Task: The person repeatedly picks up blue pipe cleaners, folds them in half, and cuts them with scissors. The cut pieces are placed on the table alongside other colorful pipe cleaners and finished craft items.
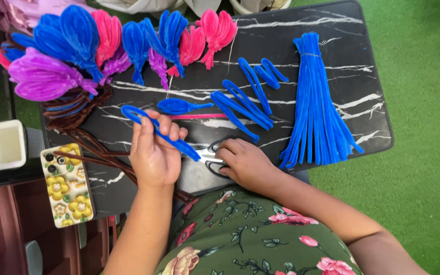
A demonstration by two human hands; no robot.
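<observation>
My left hand (154, 153) grips a blue pipe cleaner bent into a long loop (151, 124), its twisted end pointing toward the scissors. My right hand (243, 163) rests on a pair of black-handled scissors (211, 155) lying on the black marble-patterned tray table (291, 35), fingers over the handles. Several more blue loops (245, 102) lie just beyond my hands, one beside a thin pink stick (194, 116). A tied bundle of straight blue pipe cleaners (317, 107) lies to the right.
Finished blue, pink and purple pipe-cleaner flowers (77, 46) are piled along the far left edge. Brown pipe cleaners (87, 137) trail at the left. A phone in a yellow-flower case (67, 186) lies at the near left, a white box (2, 145) beside it. Green turf (423, 127) surrounds the table.
</observation>
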